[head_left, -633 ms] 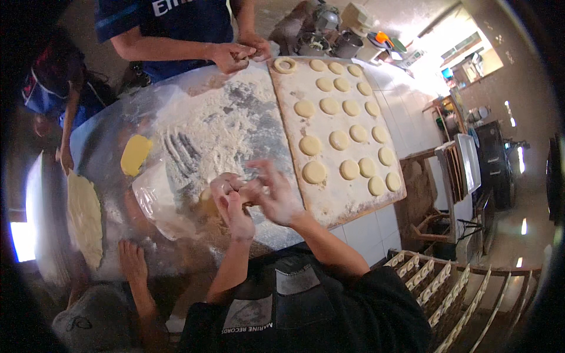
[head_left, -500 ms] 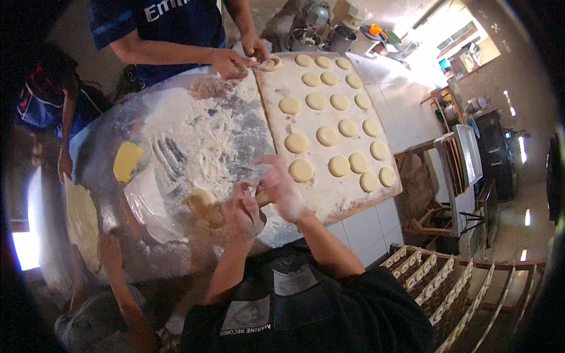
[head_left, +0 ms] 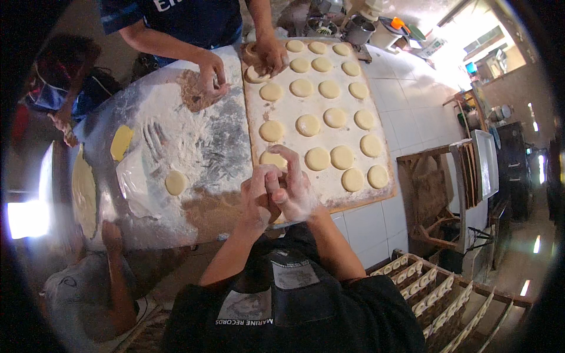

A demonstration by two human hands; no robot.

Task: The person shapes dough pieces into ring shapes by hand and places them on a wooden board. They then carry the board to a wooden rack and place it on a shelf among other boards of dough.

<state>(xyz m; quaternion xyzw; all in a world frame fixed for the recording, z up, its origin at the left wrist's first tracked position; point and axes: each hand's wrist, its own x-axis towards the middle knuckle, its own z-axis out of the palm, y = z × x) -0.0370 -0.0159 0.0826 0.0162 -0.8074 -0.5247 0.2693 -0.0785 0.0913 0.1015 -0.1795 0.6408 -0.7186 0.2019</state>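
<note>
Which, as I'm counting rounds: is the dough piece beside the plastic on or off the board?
Off: the dough piece lies on the tabletop, well left of the board.

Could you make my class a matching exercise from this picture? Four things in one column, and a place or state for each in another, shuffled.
Things
1. wearer's hands
2. board
3. plastic
4. dough sheet

Places and states
A. long and pale, at the left end of the table
B. carrying many discs
C. close together, fingers bent
D. shiny and creased

Pairs: 1-C, 2-B, 3-D, 4-A
</note>
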